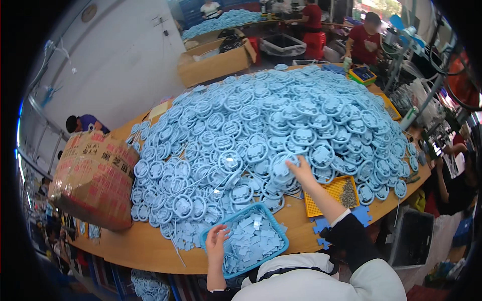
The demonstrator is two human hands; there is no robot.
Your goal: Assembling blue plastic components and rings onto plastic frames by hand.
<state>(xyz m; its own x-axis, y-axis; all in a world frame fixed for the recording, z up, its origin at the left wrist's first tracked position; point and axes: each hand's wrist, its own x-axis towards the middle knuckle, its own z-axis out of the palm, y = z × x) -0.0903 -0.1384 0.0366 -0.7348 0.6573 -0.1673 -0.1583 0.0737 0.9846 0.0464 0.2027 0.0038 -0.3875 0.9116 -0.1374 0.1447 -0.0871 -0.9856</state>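
Worktop mostly buried under a huge heap of pale blue round plastic frames; far edge lost behind it. Right hand reaches into heap, fingers curled on one frame, grip partly hidden. Left hand fingers loosely spread, touching rim of blue basket of small blue pieces. Yellow tray beside. Cardboard box left; workers behind.

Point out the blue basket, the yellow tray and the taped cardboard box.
blue basket (281, 240): head view, right rim.
yellow tray (326, 196): head view, bare perforated floor.
taped cardboard box (93, 175): head view, its front face.
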